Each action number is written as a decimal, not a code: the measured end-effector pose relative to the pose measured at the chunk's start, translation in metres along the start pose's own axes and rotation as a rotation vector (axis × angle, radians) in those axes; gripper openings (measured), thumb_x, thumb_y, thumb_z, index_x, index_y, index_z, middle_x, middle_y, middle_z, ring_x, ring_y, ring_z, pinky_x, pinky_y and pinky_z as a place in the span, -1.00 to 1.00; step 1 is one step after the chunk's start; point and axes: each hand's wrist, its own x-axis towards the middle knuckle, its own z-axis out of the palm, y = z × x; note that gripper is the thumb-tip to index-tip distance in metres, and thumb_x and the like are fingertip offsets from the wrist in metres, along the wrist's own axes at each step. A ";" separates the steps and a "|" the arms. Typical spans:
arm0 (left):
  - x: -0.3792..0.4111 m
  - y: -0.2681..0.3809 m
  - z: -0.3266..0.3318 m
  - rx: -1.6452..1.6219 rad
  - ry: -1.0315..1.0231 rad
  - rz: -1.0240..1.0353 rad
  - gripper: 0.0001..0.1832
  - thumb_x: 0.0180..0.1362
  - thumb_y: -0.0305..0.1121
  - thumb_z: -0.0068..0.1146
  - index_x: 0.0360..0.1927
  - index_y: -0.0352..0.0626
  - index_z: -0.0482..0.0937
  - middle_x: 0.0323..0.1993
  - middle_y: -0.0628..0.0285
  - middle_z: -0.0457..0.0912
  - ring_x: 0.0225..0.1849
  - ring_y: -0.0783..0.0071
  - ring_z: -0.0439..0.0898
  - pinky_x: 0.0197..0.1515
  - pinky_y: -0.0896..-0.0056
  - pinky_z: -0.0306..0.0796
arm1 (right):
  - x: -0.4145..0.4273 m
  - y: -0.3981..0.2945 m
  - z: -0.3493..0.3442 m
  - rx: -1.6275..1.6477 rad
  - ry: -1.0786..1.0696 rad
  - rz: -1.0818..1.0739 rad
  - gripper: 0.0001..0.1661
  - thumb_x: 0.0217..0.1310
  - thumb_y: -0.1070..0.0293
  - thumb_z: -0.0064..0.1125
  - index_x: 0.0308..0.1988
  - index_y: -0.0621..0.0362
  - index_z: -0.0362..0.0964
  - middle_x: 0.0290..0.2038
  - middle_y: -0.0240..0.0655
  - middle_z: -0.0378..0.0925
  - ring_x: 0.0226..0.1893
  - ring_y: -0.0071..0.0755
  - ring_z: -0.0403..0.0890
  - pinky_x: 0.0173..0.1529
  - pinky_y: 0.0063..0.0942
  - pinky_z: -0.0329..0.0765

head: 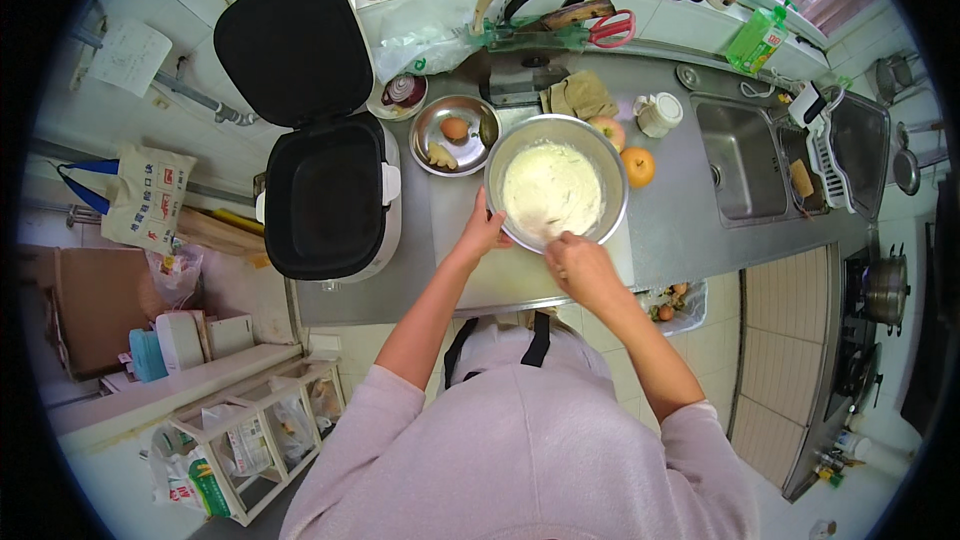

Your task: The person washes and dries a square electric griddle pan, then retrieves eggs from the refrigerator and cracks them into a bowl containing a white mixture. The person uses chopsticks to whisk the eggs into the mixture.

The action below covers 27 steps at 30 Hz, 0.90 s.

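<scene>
A stainless steel mixing bowl (620, 195) holding a pale yellow, batter-like mixture (553, 184) stands on a light board (480, 285) at the counter's front. My left hand (484, 229) grips the bowl's lower left rim. At the bowl's near edge, my right hand (577, 259) is closed around a utensil that dips into the mixture; motion blur hides what kind it is. Left of the bowl, a steel plate (422, 136) carries an egg (454, 128), a piece of ginger (442, 156) and a dark green item. An orange (638, 166) and an apple (609, 132) lie at the right.
An appliance with its lid raised (330, 202) stands at the left. Behind are a knife holder with red-handled scissors (613, 29), a folded cloth (581, 94) and a lidded jar (660, 115). A sink (742, 157) is at the right; a bin (686, 311) sits below the counter edge.
</scene>
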 end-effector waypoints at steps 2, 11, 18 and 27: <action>-0.002 0.001 0.000 -0.025 -0.021 0.015 -0.28 0.25 -0.40 -0.20 0.34 0.20 -0.33 -0.23 0.06 0.48 -0.44 0.39 0.57 -0.33 0.28 0.56 | 0.009 -0.006 0.002 0.171 0.113 -0.020 -0.81 0.09 0.35 0.06 -0.41 0.27 0.47 -0.42 -0.04 0.48 -0.42 0.03 0.53 -0.33 -0.21 0.49; -0.007 0.006 -0.001 0.029 -0.020 0.014 -0.27 0.25 -0.39 -0.19 0.35 0.13 -0.35 -0.25 0.07 0.49 -0.45 0.40 0.57 -0.33 0.29 0.56 | -0.010 0.083 -0.040 0.395 0.285 0.417 -0.76 0.15 0.33 0.05 -0.30 0.27 0.54 -0.39 -0.05 0.56 -0.38 -0.10 0.58 -0.25 -0.36 0.48; -0.007 0.010 -0.001 0.048 -0.013 -0.003 -0.26 0.25 -0.38 -0.19 0.35 0.16 -0.36 -0.25 0.06 0.47 -0.41 0.37 0.58 -0.32 0.30 0.56 | 0.024 0.090 0.041 0.896 0.412 0.378 -0.69 0.21 0.28 0.06 -0.24 0.34 0.53 -0.43 -0.28 0.59 -0.45 -0.54 0.56 -0.35 -0.59 0.48; -0.005 0.010 0.001 0.036 -0.046 -0.002 -0.27 0.24 -0.40 -0.20 0.34 0.24 -0.33 -0.22 0.06 0.46 -0.42 0.38 0.57 -0.30 0.29 0.56 | 0.009 0.120 0.009 0.712 0.572 0.355 -0.72 0.18 0.30 0.10 -0.25 0.32 0.53 -0.49 -0.32 0.57 -0.53 -0.58 0.53 -0.41 -0.63 0.49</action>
